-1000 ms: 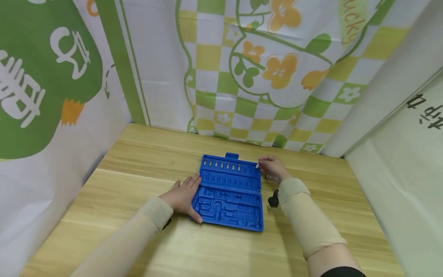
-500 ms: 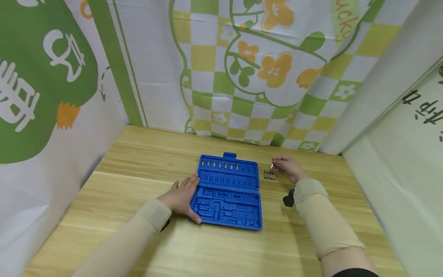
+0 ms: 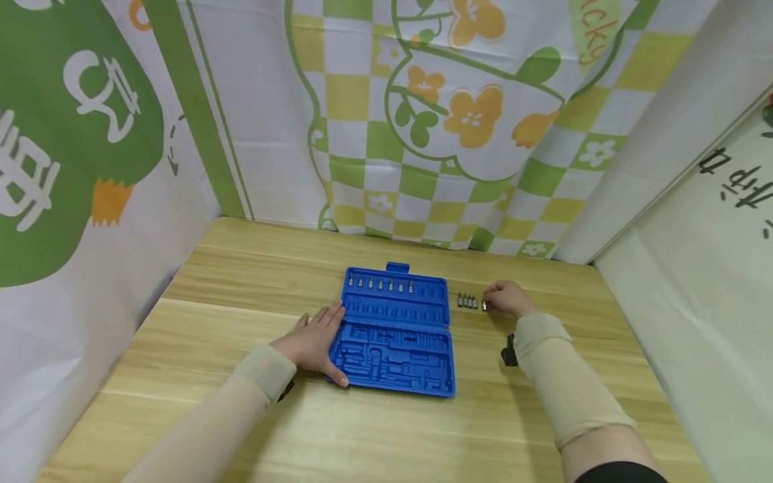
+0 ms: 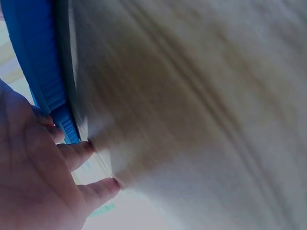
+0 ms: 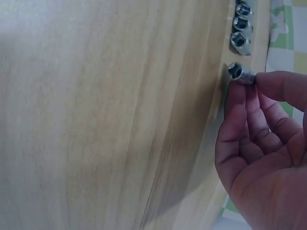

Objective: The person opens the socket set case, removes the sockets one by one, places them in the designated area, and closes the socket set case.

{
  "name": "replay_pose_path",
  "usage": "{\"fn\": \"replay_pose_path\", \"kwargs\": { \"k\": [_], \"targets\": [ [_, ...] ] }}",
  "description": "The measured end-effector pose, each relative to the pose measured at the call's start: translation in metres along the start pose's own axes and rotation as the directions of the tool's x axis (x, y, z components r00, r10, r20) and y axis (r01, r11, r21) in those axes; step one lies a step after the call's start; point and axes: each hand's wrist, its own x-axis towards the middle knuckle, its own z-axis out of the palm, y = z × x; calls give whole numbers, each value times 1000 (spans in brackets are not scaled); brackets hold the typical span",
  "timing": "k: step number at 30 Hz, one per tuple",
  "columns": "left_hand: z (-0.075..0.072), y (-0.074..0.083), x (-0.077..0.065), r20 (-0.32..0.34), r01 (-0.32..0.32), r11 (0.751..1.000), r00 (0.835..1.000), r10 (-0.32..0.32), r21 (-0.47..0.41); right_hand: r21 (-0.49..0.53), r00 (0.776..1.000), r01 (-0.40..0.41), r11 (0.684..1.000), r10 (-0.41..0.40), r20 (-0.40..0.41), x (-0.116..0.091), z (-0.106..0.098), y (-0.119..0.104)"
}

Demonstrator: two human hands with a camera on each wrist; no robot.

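A blue tool case (image 3: 395, 310) lies opened flat on the table, with several small metal bit sockets (image 3: 380, 284) in its top row. My left hand (image 3: 311, 339) rests along the case's left edge, fingers spread and thumb near the lower corner. In the left wrist view, the fingers (image 4: 76, 154) reach past the blue case side (image 4: 36, 52). My right hand (image 3: 508, 298) pinches a silver bit socket (image 5: 241, 73) between thumb and fingers, its hollow end facing the wrist camera. Close beside it, several more bit sockets (image 3: 468, 300) stand in a row right of the case.
The wooden table (image 3: 241, 268) bears the case and the row. Behind it hangs a patterned green and yellow curtain (image 3: 417, 168). White sheets with green print (image 3: 78, 134) and dark writing (image 3: 745, 181) border the left and right sides.
My right hand has carried the bit socket from the case's top right corner rightward, then down beside the row on the table. My left hand has stayed at the case's edge.
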Motion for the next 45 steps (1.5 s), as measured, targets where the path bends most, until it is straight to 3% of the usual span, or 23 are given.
{"fn": "replay_pose_path", "kwargs": {
  "k": [11,17,24,45],
  "targets": [
    [0,-1,1,6,1,1000,1000,-1,12,-90,1000,-4,996,5,6,9,5,-2],
    [0,-1,1,10,0,1000,1000,0,6,-139,999,-35,990,38,17,7,6,-10],
    [-1,0,0,10,1,1000,1000,-1,4,-195,1000,-15,981,18,14,4,7,-15],
    [-1,-1,-1,8,-1,1000,1000,1,10,-149,999,-47,988,45,-19,5,13,-13]
  ]
}}
